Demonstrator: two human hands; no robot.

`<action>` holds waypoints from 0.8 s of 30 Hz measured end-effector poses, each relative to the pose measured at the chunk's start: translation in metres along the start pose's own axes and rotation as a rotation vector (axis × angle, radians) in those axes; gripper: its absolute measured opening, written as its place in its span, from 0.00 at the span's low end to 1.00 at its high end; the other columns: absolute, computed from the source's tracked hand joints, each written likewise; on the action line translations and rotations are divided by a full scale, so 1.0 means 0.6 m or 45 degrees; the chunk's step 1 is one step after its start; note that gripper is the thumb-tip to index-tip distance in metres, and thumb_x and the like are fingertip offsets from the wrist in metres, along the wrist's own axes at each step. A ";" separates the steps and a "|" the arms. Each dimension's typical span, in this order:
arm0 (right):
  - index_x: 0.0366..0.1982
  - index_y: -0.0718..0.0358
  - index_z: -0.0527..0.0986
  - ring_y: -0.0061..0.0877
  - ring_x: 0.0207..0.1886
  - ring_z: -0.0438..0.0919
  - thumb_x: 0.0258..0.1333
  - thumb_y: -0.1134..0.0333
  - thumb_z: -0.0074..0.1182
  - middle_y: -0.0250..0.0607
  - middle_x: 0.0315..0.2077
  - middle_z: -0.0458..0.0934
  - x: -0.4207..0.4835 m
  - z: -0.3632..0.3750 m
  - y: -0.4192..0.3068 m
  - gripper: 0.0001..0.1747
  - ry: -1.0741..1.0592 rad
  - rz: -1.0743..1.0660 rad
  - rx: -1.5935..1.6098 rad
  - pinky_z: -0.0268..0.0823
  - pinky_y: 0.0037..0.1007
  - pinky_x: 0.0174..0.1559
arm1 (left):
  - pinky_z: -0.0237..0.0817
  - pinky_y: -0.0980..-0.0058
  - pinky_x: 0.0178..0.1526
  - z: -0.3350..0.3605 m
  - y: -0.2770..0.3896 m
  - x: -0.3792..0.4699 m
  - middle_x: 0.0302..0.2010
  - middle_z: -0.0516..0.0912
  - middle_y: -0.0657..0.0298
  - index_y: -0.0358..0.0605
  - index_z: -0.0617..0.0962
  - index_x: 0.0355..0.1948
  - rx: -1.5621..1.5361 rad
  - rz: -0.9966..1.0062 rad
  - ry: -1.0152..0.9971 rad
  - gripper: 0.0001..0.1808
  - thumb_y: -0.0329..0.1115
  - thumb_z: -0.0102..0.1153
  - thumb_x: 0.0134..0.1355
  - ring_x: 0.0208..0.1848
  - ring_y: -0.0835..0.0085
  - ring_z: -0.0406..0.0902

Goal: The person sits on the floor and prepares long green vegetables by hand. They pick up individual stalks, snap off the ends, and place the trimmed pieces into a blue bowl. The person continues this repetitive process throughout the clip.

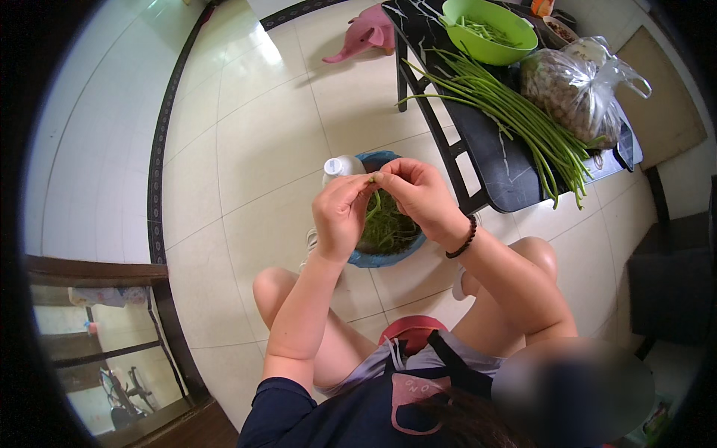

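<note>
My left hand (pixel 338 215) and my right hand (pixel 423 197) meet fingertip to fingertip over a waste bin (pixel 386 261) with a blue plastic liner. Between them is a thin green stem (pixel 373 208), probably a garlic scape. The left fingers hold it, and my right thumb and forefinger pinch its upper end; much of it hides behind my left hand. Fine green scraps (pixel 395 229) lie inside the bin. On a black marble-patterned table (pixel 476 134) to the right rests a bunch of long green stems (pixel 510 112). Behind it, a green plastic basin (pixel 490 50) contains short cut pieces.
A knotted clear plastic bag (pixel 582 89) of small brown round items sits beside the bunch. Against the bin stands a white bottle (pixel 343 166). A pink elephant-shaped stool (pixel 369 35) is past the table's far leg. A red seat (pixel 411 330) shows between my legs.
</note>
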State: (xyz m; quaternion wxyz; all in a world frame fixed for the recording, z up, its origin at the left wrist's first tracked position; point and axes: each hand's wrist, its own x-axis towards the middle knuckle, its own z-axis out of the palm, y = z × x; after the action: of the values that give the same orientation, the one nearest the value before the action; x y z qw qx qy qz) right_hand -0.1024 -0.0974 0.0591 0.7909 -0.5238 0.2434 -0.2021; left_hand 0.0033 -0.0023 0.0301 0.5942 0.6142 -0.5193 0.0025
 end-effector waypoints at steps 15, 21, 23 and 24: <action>0.24 0.70 0.75 0.24 0.24 0.75 0.45 0.67 0.55 0.40 0.20 0.77 0.031 -0.045 0.122 0.10 0.228 -0.042 -0.651 0.66 0.26 0.30 | 0.68 0.81 0.40 -0.019 0.009 -0.001 0.32 0.82 0.60 0.33 0.78 0.35 -0.301 -0.273 0.120 0.06 0.24 0.54 0.58 0.34 0.78 0.77; 0.22 0.68 0.76 0.40 0.26 0.76 0.45 0.64 0.55 0.46 0.22 0.78 0.058 -0.115 0.206 0.12 0.250 -0.073 -1.195 0.68 0.36 0.31 | 0.67 0.75 0.45 -0.044 0.016 0.005 0.35 0.80 0.59 0.34 0.76 0.38 -0.533 -0.339 0.178 0.08 0.27 0.50 0.61 0.38 0.74 0.76; 0.18 0.67 0.75 0.41 0.25 0.75 0.45 0.64 0.54 0.49 0.21 0.76 0.062 -0.141 0.222 0.12 0.289 0.017 -1.355 0.68 0.38 0.31 | 0.67 0.72 0.46 -0.049 0.020 0.006 0.37 0.79 0.58 0.34 0.76 0.40 -0.634 -0.320 0.195 0.08 0.28 0.49 0.62 0.39 0.72 0.75; 0.19 0.66 0.75 0.41 0.24 0.75 0.46 0.64 0.53 0.50 0.21 0.76 0.061 -0.145 0.227 0.12 0.326 0.013 -1.430 0.68 0.39 0.30 | 0.67 0.72 0.46 -0.053 0.024 0.007 0.37 0.79 0.58 0.35 0.75 0.40 -0.688 -0.301 0.218 0.08 0.28 0.49 0.62 0.39 0.71 0.75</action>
State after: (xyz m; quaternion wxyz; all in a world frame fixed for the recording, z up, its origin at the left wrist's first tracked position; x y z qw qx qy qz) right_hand -0.1165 -0.1317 -0.1024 0.3565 -0.8336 0.4098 -0.0998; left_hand 0.0153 0.0219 0.0526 0.7738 0.4877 -0.3740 -0.1529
